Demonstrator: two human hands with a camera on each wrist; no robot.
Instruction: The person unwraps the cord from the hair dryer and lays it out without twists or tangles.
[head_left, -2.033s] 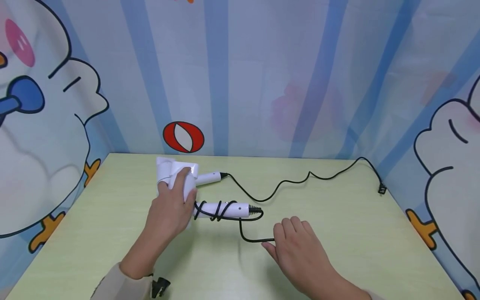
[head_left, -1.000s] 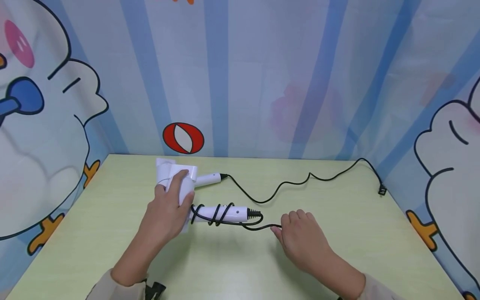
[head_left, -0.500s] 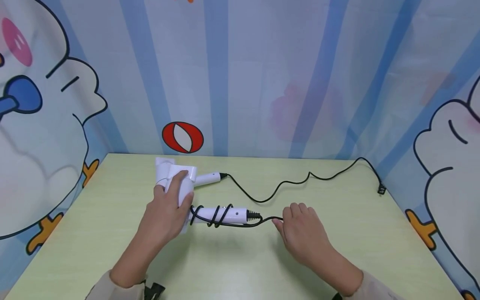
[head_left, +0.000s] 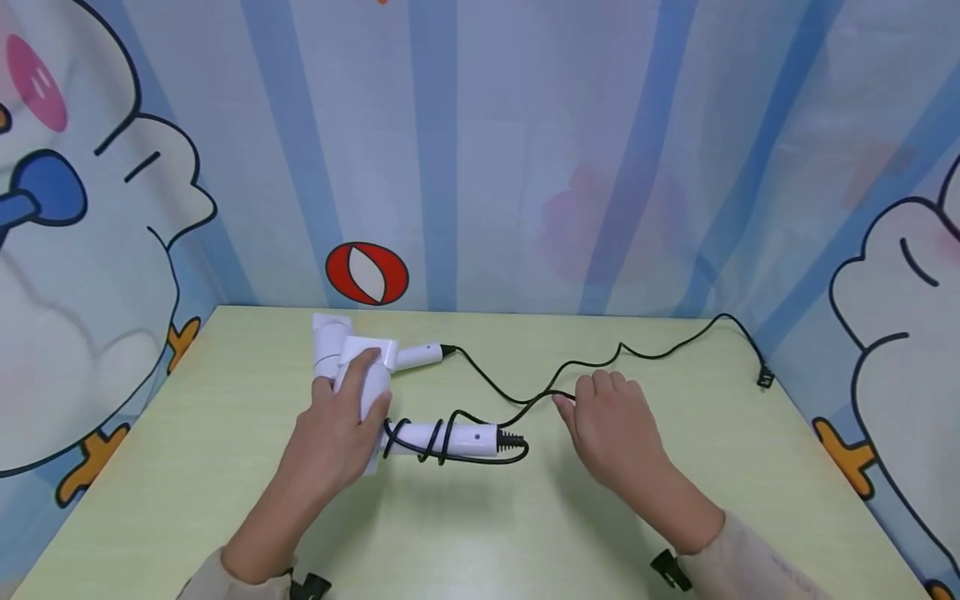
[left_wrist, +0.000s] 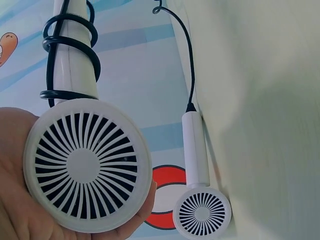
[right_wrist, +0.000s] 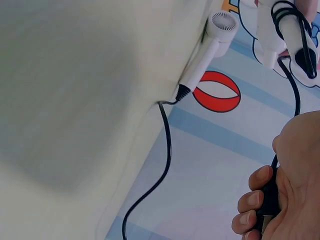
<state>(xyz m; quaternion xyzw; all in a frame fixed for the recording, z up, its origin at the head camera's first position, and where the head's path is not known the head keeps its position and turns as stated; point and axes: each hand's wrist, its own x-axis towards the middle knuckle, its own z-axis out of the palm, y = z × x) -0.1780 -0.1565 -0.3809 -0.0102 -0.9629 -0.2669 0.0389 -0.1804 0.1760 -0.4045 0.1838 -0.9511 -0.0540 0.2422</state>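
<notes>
My left hand point(head_left: 330, 437) grips the head of a white hair dryer point(head_left: 467, 438), held above the table. The left wrist view shows its round vent grille point(left_wrist: 82, 165) resting against the palm. Black cord point(left_wrist: 75, 42) winds in several loops around the handle, which points right. From there the cord runs to my right hand point(head_left: 618, 433), whose fingers curl around its plug end point(right_wrist: 270, 200). The stretch between handle and right hand passes along the handle's far side.
A second white hair dryer point(head_left: 418, 357) lies behind the held one. Its black cord point(head_left: 577, 363) stretches right across the table point(head_left: 450, 542) to a plug point(head_left: 765, 379) at the right edge. A cartoon-printed curtain point(head_left: 495, 167) encloses the back and sides.
My right hand has moved away from me and slightly right with the plug end. The cord stretch has swung from the near side of the handle to its far side. My left hand stays nearly in place.
</notes>
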